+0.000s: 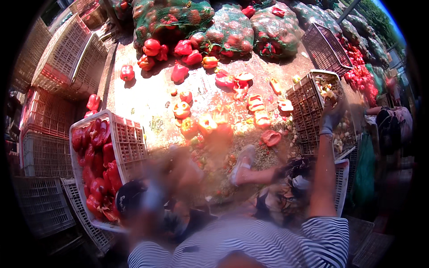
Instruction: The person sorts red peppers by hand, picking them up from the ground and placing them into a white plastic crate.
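My right hand (pixel 330 119), in a pale glove, reaches over the crate of pepper cores (pixel 308 105) on the right. Pale cores and seeds (pixel 328 93) lie just beyond its fingers, which are too dim to read. My left hand (pixel 172 167) is smeared by motion in front of me, beside the white crate (pixel 129 138); what it holds, if anything, cannot be made out. Whole red peppers (pixel 96 165) fill that crate. Ahead on the sunlit floor lie several cut pepper pieces (pixel 255 103) and hollowed peppers (pixel 182 110).
Green net sacks of peppers (pixel 230 29) line the back. Stacked plastic crates (pixel 62 53) stand at the left. A dark crate (pixel 327 49) and red peppers (pixel 359 73) are at the far right, with another person (pixel 393 125) nearby. Whole peppers (pixel 179 73) lie before the sacks.
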The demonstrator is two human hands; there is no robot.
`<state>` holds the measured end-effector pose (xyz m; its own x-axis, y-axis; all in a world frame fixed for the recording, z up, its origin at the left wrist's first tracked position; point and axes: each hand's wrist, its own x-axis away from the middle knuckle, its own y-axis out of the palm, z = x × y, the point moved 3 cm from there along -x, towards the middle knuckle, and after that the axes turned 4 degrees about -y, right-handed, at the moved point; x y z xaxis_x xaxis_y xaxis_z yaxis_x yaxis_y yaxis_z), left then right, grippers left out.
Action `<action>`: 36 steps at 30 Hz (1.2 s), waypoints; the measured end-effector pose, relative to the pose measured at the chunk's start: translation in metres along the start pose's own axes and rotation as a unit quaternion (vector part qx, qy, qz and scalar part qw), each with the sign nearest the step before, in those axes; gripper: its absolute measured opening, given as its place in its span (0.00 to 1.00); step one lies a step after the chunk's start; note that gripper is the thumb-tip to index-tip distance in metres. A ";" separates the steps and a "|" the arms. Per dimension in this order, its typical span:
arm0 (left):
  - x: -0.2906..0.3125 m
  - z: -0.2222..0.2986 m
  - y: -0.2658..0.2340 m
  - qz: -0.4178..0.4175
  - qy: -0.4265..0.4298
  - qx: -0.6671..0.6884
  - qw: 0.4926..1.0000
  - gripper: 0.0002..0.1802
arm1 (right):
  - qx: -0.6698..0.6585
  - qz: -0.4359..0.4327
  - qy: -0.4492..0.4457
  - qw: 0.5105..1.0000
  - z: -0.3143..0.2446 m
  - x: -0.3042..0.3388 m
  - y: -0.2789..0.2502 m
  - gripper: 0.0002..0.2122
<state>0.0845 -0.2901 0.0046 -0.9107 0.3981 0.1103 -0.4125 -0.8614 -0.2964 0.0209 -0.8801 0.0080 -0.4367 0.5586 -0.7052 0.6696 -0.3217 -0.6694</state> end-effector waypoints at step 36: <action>-0.068 -0.055 0.082 0.048 -0.047 -0.220 0.973 0.55 | -0.221 -0.758 -0.346 0.506 -0.293 0.083 0.177 0.13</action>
<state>0.1135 -0.3705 -0.0795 -0.9509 0.2744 0.1429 -0.2951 -0.6662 -0.6849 0.2790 -0.6668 -0.1006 -0.6535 -0.5436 0.5267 -0.7489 0.3634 -0.5542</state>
